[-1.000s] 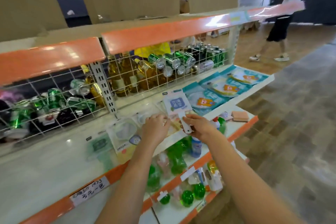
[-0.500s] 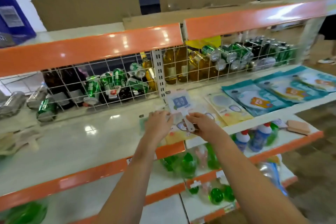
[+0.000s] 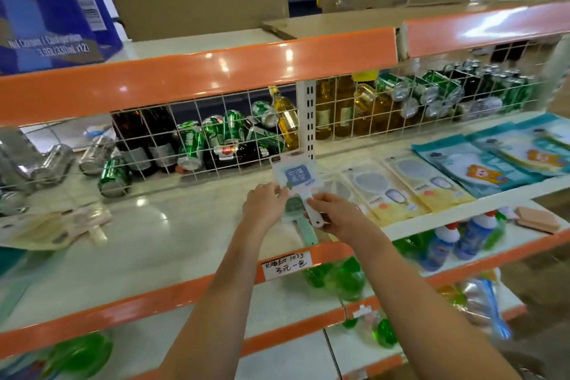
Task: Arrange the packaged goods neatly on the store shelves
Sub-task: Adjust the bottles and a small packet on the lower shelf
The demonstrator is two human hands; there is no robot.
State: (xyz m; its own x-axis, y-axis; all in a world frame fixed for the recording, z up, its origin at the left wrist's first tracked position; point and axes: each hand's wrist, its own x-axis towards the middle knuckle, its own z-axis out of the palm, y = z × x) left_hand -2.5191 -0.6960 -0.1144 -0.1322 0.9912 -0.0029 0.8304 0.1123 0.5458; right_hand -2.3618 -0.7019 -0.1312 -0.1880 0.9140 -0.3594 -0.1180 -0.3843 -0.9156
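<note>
Both my hands hold a small pack of brushes over the cream shelf (image 3: 172, 234). The pack (image 3: 296, 177) has a white card with a blue label on top; a green handle (image 3: 303, 230) and a white handle stick out below. My left hand (image 3: 266, 203) grips the pack's left side. My right hand (image 3: 334, 216) pinches the white handle on the right. Flat yellow packets (image 3: 404, 194) lie in a row just to the right, and teal packets (image 3: 481, 163) lie beyond them.
A wire grid (image 3: 216, 139) backs the shelf, with green cans and bottles behind it. Loose packets (image 3: 52, 228) lie at the shelf's left end. A blue carton (image 3: 52, 6) and brown boxes stand on top. Green and blue bottles fill the lower shelves (image 3: 462, 244).
The view has swung left along the shelf, bringing the blue carton and left-end packets into sight. Both hands still hold the brush pack, now left of the yellow packets.
</note>
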